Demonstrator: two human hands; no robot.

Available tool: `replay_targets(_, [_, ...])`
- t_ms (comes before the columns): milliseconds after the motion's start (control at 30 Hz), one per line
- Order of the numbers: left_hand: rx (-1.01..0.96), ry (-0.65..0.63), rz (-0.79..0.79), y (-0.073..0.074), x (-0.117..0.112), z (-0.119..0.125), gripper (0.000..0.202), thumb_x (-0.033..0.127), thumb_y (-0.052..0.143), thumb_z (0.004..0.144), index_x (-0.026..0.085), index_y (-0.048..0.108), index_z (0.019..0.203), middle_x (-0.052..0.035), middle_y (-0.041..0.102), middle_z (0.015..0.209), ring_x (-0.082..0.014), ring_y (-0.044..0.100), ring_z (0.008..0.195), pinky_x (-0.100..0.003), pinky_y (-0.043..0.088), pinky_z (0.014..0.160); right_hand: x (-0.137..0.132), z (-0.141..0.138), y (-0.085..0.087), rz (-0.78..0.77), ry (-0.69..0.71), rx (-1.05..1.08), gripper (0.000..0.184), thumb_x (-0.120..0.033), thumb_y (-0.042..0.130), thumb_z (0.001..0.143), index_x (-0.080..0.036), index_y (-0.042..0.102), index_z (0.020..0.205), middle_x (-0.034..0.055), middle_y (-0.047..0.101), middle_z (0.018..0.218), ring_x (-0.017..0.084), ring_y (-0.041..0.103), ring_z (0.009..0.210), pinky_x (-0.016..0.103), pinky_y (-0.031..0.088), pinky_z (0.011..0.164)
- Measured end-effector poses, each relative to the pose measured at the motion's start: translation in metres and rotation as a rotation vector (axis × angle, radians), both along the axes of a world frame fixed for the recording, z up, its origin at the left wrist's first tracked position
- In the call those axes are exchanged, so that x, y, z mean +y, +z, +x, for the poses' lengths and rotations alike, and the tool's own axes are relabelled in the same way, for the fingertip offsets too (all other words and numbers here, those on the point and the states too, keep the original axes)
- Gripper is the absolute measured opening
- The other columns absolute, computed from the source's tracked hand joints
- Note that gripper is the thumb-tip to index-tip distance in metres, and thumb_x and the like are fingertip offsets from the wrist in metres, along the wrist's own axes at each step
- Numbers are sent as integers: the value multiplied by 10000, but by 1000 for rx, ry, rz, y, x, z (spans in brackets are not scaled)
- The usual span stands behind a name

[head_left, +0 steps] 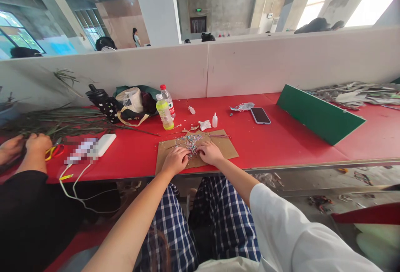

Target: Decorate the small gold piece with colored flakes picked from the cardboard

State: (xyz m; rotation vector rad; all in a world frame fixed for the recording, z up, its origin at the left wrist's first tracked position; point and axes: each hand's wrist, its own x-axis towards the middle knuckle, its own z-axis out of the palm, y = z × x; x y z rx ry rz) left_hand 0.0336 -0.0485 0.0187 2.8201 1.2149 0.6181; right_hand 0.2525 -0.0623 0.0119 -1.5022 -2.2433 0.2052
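White sleeve (296, 230), right hand (210, 152), flat cardboard (226, 149)

Left hand (176, 160) and right hand (210, 153) side by side among coloured bits (189, 140) on cardboard (228, 149), red table (281, 138)

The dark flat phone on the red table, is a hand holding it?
No, the dark flat phone lies alone on the red table, away from the left hand and right hand on the brown cardboard sheet.

A flat sheet of matt brown cardboard (225, 147) lies on the smooth red desk (281, 138). The yellow-green drink bottle (164, 112) is glossy clear plastic; the dark phone (260, 116) has a shiny glass face.
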Motion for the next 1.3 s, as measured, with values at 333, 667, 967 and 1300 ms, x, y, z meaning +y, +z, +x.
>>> replay_targets(333, [13, 1, -1, 2, -3, -1, 238, 367, 589, 972, 168, 663, 1080, -69, 670, 1153, -191, 627, 1096, -440, 525, 1006, -2, 1, 2, 9, 37, -38, 272, -372, 599, 980, -194, 649, 1180, 90, 628, 1298, 230, 607, 1177, 486, 498, 1040])
replay_targets(667, [2, 3, -4, 2, -3, 0, 275, 379, 590, 970, 172, 651, 1140, -80, 657, 1206, -207, 614, 1142, -456, 515, 1025, -3, 1, 2, 18, 66, -35, 281, -374, 602, 978, -195, 648, 1189, 92, 617, 1326, 241, 590, 1214, 503, 476, 1065])
replay_targets(967, [2, -30, -9, 1, -1, 0, 262, 361, 594, 970, 175, 653, 1146, -77, 657, 1212, -205, 615, 1151, -461, 514, 1037, -2, 1, 1, 15, 72, -38, 275, -373, 601, 979, -195, 650, 1184, 91, 621, 1320, 236, 597, 1204, 495, 484, 1058])
replay_targets(1300, [-12, 6, -21, -5, 4, 1, 433, 390, 583, 973, 206, 551, 1363, -111, 546, 1436, -269, 511, 1346, -548, 417, 1149, 2, -1, -5, 46, -44, -42, 340, -373, 598, 980, -206, 606, 1276, 101, 589, 1364, 251, 585, 1224, 509, 488, 1056])
